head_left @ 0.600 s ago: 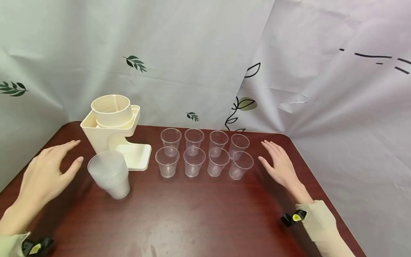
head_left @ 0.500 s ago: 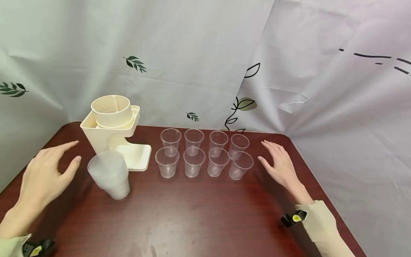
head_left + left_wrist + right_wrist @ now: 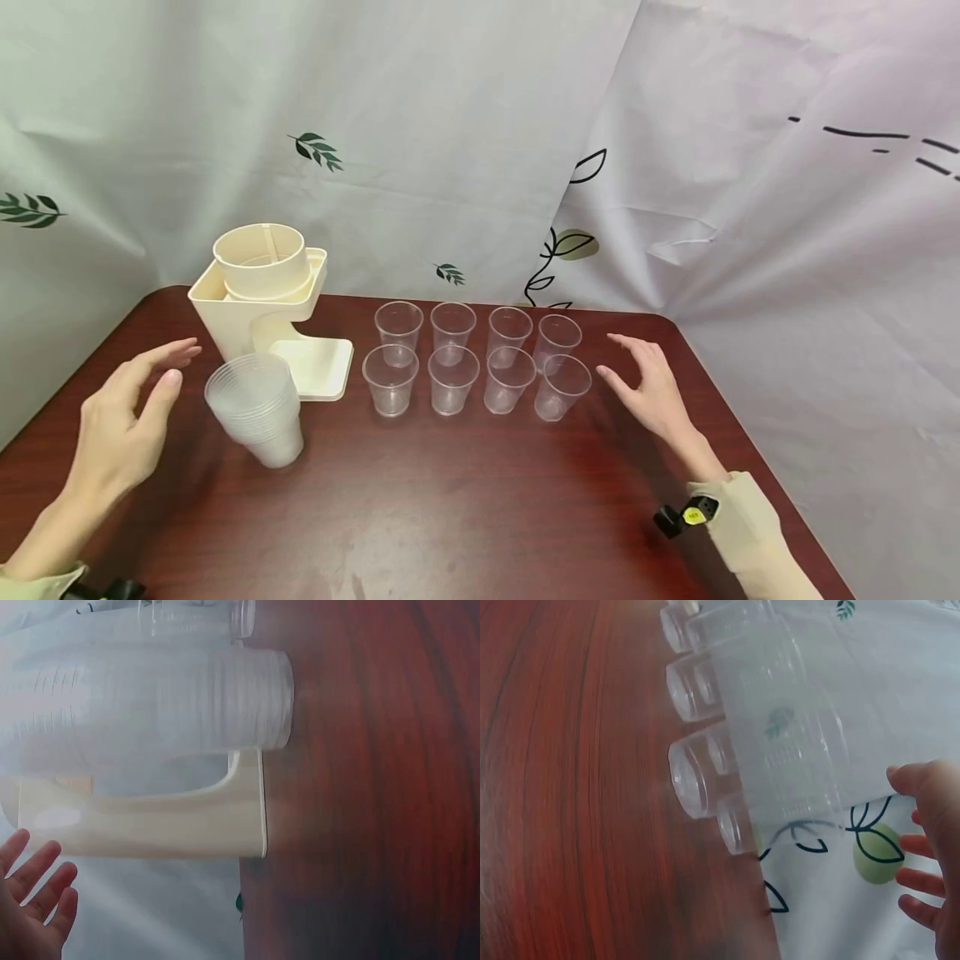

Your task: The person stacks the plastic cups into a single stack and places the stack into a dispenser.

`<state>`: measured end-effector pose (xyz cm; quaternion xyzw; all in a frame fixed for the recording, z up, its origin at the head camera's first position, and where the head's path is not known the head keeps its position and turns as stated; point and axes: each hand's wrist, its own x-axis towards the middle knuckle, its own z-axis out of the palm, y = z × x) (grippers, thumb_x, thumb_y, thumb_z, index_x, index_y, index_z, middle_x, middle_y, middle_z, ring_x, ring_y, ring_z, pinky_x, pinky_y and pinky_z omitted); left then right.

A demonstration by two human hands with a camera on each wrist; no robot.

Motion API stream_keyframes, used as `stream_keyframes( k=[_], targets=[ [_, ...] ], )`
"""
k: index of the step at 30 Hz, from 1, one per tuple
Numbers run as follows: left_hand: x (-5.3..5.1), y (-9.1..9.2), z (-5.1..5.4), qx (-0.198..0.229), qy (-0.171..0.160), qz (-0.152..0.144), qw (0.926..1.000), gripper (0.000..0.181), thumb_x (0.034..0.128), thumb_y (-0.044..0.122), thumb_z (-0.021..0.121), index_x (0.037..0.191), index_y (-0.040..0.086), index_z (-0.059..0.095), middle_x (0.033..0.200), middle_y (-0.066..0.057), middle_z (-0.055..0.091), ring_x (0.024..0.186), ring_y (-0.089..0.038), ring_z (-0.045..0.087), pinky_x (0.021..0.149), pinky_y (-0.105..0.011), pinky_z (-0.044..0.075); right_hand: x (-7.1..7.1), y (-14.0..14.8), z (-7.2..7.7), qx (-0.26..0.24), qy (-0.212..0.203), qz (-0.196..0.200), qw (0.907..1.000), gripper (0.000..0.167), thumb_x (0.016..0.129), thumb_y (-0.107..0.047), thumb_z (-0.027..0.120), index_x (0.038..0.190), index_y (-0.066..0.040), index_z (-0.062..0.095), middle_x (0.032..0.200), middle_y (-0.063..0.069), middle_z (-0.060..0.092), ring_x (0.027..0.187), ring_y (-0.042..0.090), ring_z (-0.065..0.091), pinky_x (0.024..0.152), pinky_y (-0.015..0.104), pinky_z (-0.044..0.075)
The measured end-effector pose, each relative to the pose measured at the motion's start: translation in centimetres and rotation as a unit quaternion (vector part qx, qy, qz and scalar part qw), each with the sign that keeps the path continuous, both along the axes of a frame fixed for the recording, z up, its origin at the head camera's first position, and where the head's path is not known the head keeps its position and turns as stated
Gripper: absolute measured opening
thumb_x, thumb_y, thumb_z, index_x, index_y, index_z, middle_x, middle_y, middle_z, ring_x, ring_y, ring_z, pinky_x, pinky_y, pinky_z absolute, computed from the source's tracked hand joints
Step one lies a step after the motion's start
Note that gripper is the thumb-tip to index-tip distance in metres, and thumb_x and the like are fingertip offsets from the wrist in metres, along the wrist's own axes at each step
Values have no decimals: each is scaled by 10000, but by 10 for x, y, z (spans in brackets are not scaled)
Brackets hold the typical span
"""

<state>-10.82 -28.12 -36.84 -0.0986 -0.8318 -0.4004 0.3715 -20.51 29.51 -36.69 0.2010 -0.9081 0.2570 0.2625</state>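
- On the reddish-brown counter (image 3: 465, 517), we located the stack of nested cups (image 3: 258, 408), translucent and upright, to the right of the left hand (image 3: 116, 429) and in front of the cream dispenser (image 3: 225, 321); we could not tell whether stack and dispenser touched.
- Left hand: we noted its thumb and fingers apart, holding nothing, just beside the stack in the head view. In the left wrist view, too, we saw the fingers clear of the cups.
- Right hand (image 3: 654, 392): we found it likewise holding nothing, thumb and fingers spread, near the right-hand end of the front row of clear cups (image 3: 453, 387).
- Behind that row we counted four more, the back row of clear cups (image 3: 453, 329), so that eight single cups stood upright between the two hands, which were well apart.
- Change: over the last half second we saw the left hand turn and bend, its fingertips shifting toward the stack while its thumb drew back; the right hand barely shifted, and the cups and dispenser stayed in place.
- Meaning: we judged this a change of hand pose only, since neither hand had taken hold of a cup and both rows stood undisturbed.
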Motion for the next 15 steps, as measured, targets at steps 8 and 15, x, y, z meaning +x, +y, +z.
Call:
stream_keyframes(
  k=[8, 15],
  targets=[
    [-1, 6, -10, 621, 19, -1172, 9912, 428, 905, 12, 500, 1329, -43, 507, 1216, 135, 626, 1090, 22, 572, 895, -59, 391, 6, -5, -2, -748, -804, 36, 9939, 539, 826, -200, 749, 1316, -110, 542, 1251, 95, 593, 1140, 277, 517, 936, 412, 358],
    [-3, 10, -17, 951, 96, -1941, 9763, 521, 886, -4, 565, 1367, -121, 401, 1288, -2, 590, 1163, -65, 541, 927, -104, 394, 9, -10, -3, -1049, -1367, 98, 9850, 597, 825, -204, 761, 1358, -165, 495, 1319, 77, 575, 1160, 259, 565, 964, 359, 445]
  ],
)
